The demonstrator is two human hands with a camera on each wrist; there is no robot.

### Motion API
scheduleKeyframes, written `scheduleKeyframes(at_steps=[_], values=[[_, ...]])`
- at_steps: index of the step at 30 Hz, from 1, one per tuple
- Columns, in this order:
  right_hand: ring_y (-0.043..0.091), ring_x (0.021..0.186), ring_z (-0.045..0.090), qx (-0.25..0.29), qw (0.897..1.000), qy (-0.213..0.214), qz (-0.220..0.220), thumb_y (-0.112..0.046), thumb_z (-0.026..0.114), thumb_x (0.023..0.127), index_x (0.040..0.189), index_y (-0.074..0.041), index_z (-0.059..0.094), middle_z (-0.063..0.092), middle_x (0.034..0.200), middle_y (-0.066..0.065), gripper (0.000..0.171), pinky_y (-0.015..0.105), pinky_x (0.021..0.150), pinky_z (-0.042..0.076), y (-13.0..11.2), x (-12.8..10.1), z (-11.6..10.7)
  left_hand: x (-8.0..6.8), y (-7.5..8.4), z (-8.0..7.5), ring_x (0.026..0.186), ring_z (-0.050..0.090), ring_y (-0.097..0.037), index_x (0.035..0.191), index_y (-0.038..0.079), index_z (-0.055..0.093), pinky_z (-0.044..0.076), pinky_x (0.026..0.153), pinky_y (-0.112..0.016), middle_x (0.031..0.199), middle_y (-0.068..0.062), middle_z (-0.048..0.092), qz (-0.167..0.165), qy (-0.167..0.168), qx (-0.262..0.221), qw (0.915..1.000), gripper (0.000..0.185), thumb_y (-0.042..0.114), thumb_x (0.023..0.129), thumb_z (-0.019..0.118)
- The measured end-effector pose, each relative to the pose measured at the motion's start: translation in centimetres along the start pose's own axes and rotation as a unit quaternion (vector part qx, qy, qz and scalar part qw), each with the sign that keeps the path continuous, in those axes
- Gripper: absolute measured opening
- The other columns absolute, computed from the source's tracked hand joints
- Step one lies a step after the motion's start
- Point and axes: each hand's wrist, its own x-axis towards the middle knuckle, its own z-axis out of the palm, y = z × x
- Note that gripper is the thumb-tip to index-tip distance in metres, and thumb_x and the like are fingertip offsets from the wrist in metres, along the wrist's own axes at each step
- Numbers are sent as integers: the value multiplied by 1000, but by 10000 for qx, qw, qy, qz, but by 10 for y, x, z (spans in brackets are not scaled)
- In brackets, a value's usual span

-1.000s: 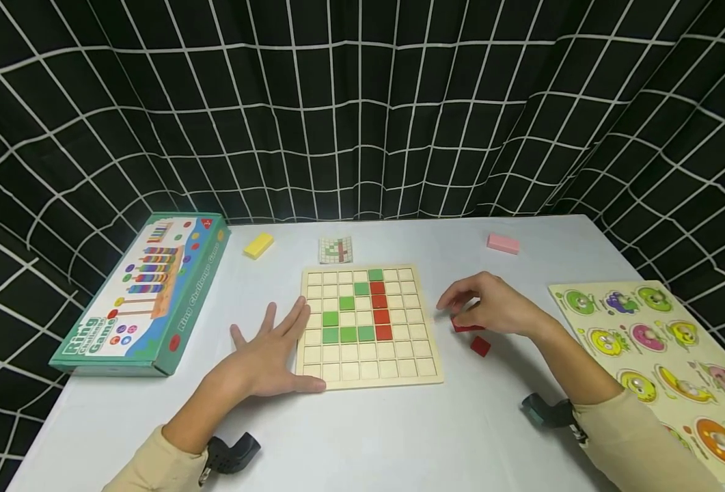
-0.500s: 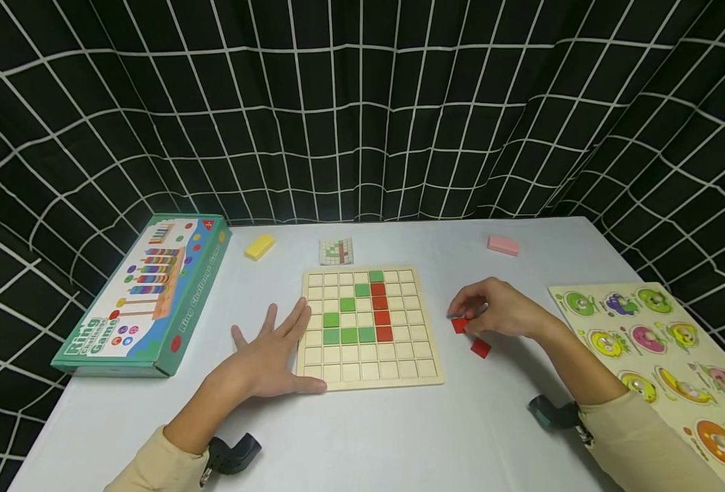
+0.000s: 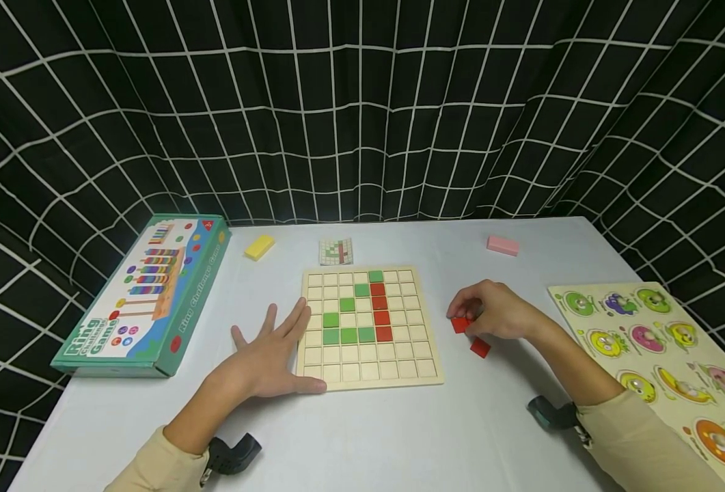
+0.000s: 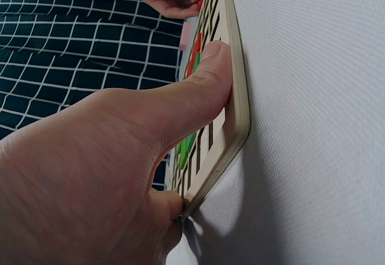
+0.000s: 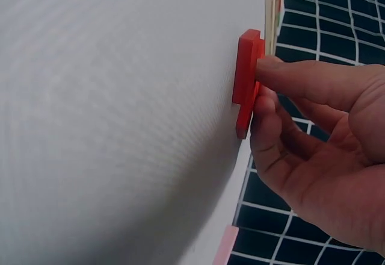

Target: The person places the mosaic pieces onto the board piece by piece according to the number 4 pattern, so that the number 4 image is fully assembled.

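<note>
Beside the board [image 3: 371, 379], steadied by the flat left hand [image 3: 270, 355], the right hand [image 3: 497, 311] pinches one of two red tiles [image 3: 460, 324].

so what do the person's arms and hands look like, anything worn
Both hands are bare: no gloves, rings or markings show on the left hand or the right hand. Each forearm is bare up to a pushed-back beige sleeve. A small dark camera unit is strapped at each wrist.

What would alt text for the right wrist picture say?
A right hand pinches red tiles lying flat on a white table, fingertips on their edges. A wooden board's edge and black grid cloth lie beyond.
</note>
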Motion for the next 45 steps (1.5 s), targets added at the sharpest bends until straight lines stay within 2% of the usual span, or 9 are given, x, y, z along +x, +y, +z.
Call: scheduleKeyframes(at_steps=[6,11,23,27,33,37,45], values=[[18,82,60,-159,9998,18,-74,8,80,75,98,-10,79,71,85,1,29,26,70,52,-2,0,0,0,-1,1,160,0,-50,169,16,9,0,98,-95,178,0,1,-9,5,3,10000,131,81,75,73],[17,80,60,-69,10000,-2,-53,8,80,75,99,-9,80,72,87,2,30,27,69,52,-4,1,-1,0,-2,1,160,0,-49,169,16,8,0,98,-95,178,1,0,-20,-2,10,10000,132,81,74,73],[22,84,60,107,9997,43,212,6,76,78,103,-11,83,76,99,4,31,31,66,53,-12,4,-2,0,-3,2,159,1,-51,169,16,9,-1,97,-96,178,0,1,5,26,-27,10000,132,81,74,73],[23,85,61,245,9991,40,357,5,77,79,103,-10,83,75,99,6,30,31,66,54,-19,6,0,0,-3,2,159,1,-51,169,16,8,-1,97,-96,178,1,0,4,22,-8,10000,131,82,75,72],[20,77,62,417,9979,57,493,4,78,79,104,-9,82,75,94,6,29,32,63,55,-27,10,5,1,-3,3,159,1,-50,169,17,8,-1,97,-96,178,1,0,4,15,25,10000,132,83,74,71],[21,77,63,523,9976,86,441,5,79,77,104,-8,82,75,95,8,30,33,61,55,-30,12,8,1,-3,2,160,0,-50,169,17,8,-1,97,-96,178,2,0,6,8,17,10000,132,82,75,72],[20,78,65,660,9974,40,286,6,80,76,103,-8,82,76,99,7,30,32,66,57,-41,15,14,1,-2,1,160,0,-50,169,16,9,0,98,-96,178,0,0,0,-4,-9,10000,131,79,75,74]])
